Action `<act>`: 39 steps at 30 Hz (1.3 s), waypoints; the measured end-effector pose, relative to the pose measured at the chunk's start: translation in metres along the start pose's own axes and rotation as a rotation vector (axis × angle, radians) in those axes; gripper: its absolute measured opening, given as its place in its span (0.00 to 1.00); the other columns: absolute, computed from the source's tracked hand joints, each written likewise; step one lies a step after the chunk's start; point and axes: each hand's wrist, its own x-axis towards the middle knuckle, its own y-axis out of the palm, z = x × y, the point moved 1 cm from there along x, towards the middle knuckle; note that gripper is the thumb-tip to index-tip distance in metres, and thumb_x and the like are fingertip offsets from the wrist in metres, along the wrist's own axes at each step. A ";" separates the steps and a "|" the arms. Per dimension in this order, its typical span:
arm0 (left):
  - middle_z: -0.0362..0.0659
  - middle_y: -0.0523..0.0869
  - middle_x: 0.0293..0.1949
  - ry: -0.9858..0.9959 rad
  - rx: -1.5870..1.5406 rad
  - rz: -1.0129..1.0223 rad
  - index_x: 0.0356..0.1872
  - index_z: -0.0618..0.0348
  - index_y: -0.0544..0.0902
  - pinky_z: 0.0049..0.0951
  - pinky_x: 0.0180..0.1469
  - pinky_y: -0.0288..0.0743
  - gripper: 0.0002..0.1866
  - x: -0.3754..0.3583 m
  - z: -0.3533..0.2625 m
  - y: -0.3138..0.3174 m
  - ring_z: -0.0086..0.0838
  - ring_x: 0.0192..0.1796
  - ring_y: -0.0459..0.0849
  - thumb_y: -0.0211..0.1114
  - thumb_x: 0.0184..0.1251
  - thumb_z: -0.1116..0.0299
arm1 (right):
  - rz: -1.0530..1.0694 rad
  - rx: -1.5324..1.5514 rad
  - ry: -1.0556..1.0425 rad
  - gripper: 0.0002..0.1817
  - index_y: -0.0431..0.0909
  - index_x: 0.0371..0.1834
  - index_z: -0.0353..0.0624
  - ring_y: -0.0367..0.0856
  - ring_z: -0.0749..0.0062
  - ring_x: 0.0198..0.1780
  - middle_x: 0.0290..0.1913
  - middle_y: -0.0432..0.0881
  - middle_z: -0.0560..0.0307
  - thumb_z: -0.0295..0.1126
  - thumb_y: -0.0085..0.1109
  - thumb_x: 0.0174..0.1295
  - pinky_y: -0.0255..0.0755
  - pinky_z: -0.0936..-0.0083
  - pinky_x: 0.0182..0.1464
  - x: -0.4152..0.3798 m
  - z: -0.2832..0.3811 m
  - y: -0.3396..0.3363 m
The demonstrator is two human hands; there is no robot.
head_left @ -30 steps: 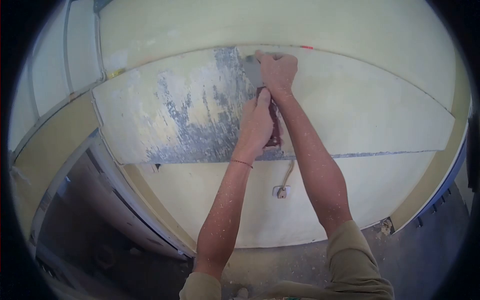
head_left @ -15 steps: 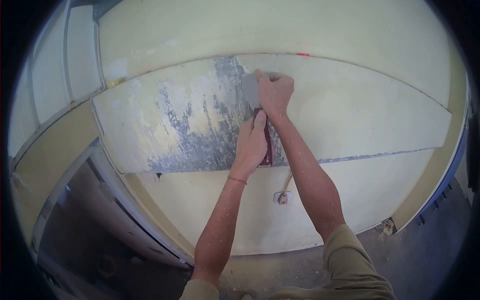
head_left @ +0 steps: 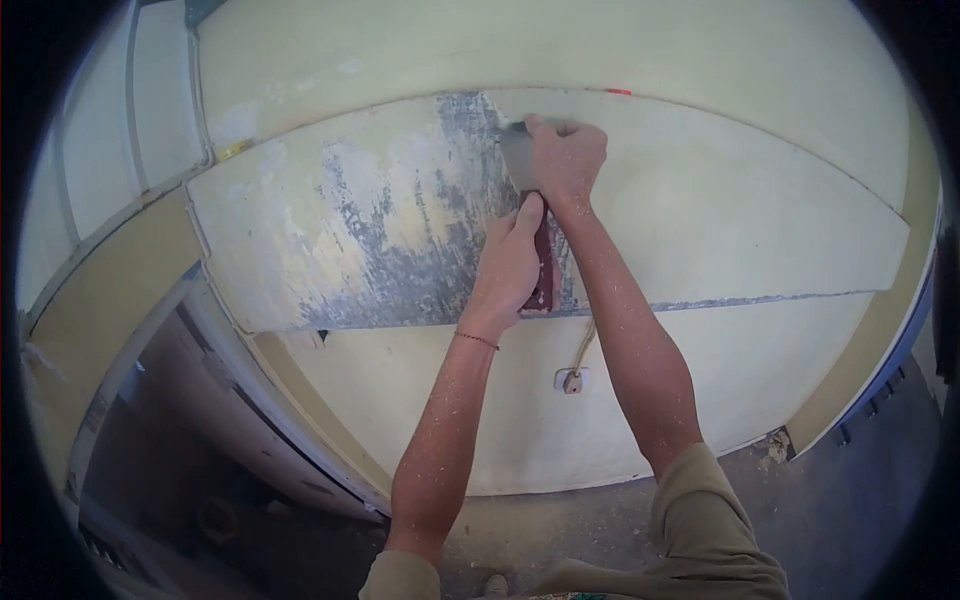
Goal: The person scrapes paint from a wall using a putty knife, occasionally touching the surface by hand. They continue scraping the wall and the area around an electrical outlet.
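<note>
A scraper point(head_left: 520, 158) with a wide grey metal blade and a dark red handle lies against a pale painted panel point(head_left: 720, 210) on the wall. My left hand point(head_left: 510, 260) is wrapped round the handle, its thumb pointing up along it. Higher up, my right hand point(head_left: 568, 165) grips the right side of the blade, fingers curled. The blade's upper edge touches the boundary between bare grey surface and cream paint. Left of the scraper, the panel is patchy, with grey streaks point(head_left: 400, 250) showing through. Pale flecks dot both forearms.
Below the panel, a white socket point(head_left: 572, 380) with a plug and cable is on the wall. A dark doorway point(head_left: 190, 430) opens at the lower left. The floor point(head_left: 560, 530) has scattered flakes, and a shoe point(head_left: 496, 585) shows at the bottom edge.
Both hands and the scraper have moved slightly up and to the right across the panel. The view has shifted a little too. Both grips stay the same.
</note>
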 end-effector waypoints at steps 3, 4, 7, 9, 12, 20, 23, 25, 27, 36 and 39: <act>0.43 0.74 0.14 0.080 -0.004 0.002 0.31 0.61 0.72 0.33 0.11 0.69 0.24 0.017 -0.012 0.004 0.30 0.11 0.74 0.47 0.78 0.48 | -0.013 -0.013 -0.020 0.18 0.76 0.14 0.27 0.83 0.45 0.25 0.18 0.79 0.34 0.34 0.66 0.46 0.75 0.57 0.36 0.013 0.008 0.006; 0.43 0.74 0.14 0.073 -0.004 0.004 0.31 0.61 0.72 0.33 0.11 0.69 0.24 0.018 -0.013 0.004 0.30 0.11 0.74 0.47 0.78 0.48 | -0.006 -0.021 -0.029 0.18 0.76 0.14 0.27 0.83 0.46 0.25 0.18 0.79 0.35 0.34 0.66 0.46 0.75 0.57 0.36 0.018 0.011 0.010; 0.43 0.74 0.13 0.045 0.000 -0.032 0.30 0.61 0.72 0.33 0.10 0.68 0.25 0.008 -0.009 0.003 0.31 0.10 0.73 0.46 0.78 0.48 | -0.020 -0.042 -0.047 0.18 0.76 0.14 0.27 0.82 0.46 0.24 0.17 0.78 0.36 0.34 0.66 0.45 0.74 0.56 0.35 0.007 -0.011 0.010; 0.44 0.75 0.13 0.014 -0.025 -0.023 0.28 0.60 0.73 0.33 0.10 0.67 0.26 0.005 -0.006 0.001 0.31 0.10 0.74 0.46 0.78 0.48 | -0.055 -0.024 -0.080 0.17 0.76 0.14 0.27 0.82 0.46 0.23 0.16 0.78 0.37 0.33 0.66 0.45 0.74 0.56 0.35 0.005 -0.002 0.011; 0.44 0.75 0.14 0.050 -0.022 -0.047 0.27 0.60 0.73 0.32 0.10 0.67 0.26 0.024 -0.029 0.000 0.31 0.10 0.75 0.47 0.78 0.47 | 0.024 0.026 -0.132 0.16 0.76 0.14 0.27 0.82 0.45 0.22 0.16 0.77 0.37 0.33 0.65 0.45 0.74 0.56 0.34 0.022 0.020 0.018; 0.44 0.75 0.12 0.118 0.082 -0.078 0.26 0.60 0.74 0.30 0.10 0.65 0.28 0.010 0.001 -0.002 0.30 0.10 0.75 0.45 0.78 0.47 | 0.035 -0.029 -0.010 0.20 0.76 0.14 0.27 0.80 0.53 0.22 0.17 0.78 0.37 0.37 0.67 0.47 0.73 0.57 0.33 0.000 0.002 0.009; 0.43 0.75 0.12 0.137 0.086 -0.055 0.24 0.59 0.74 0.29 0.11 0.65 0.28 0.028 -0.026 -0.004 0.30 0.10 0.74 0.44 0.79 0.47 | 0.025 -0.049 -0.027 0.20 0.76 0.16 0.27 0.79 0.55 0.21 0.18 0.78 0.37 0.38 0.66 0.49 0.72 0.58 0.33 0.025 0.020 0.024; 0.43 0.75 0.13 0.020 0.033 -0.042 0.24 0.59 0.74 0.28 0.12 0.65 0.29 0.013 -0.023 -0.005 0.29 0.10 0.74 0.44 0.79 0.46 | 0.005 -0.068 -0.027 0.19 0.75 0.16 0.25 0.79 0.50 0.20 0.18 0.77 0.35 0.35 0.64 0.49 0.71 0.56 0.32 0.012 0.013 0.018; 0.41 0.75 0.13 -0.057 0.174 -0.006 0.22 0.58 0.73 0.27 0.13 0.65 0.29 -0.025 0.002 -0.007 0.28 0.10 0.74 0.46 0.78 0.45 | 0.057 -0.042 -0.134 0.20 0.75 0.15 0.27 0.76 0.62 0.19 0.15 0.75 0.40 0.36 0.64 0.52 0.69 0.60 0.29 -0.025 -0.002 -0.012; 0.41 0.85 0.30 -0.823 0.122 0.377 0.38 0.66 0.79 0.30 0.35 0.75 0.29 -0.243 0.289 -0.028 0.26 0.32 0.82 0.43 0.80 0.47 | 0.831 -0.395 1.016 0.25 0.82 0.35 0.30 0.77 0.70 0.32 0.28 0.82 0.49 0.48 0.54 0.66 0.72 0.66 0.38 -0.350 -0.180 -0.254; 0.54 0.83 0.52 -0.754 1.031 1.055 0.55 0.65 0.78 0.40 0.52 0.78 0.25 -0.311 0.356 -0.043 0.41 0.48 0.86 0.47 0.78 0.52 | 0.966 -0.639 1.058 0.24 0.82 0.32 0.30 0.83 0.66 0.28 0.25 0.83 0.48 0.47 0.58 0.62 0.75 0.65 0.35 -0.421 -0.216 -0.330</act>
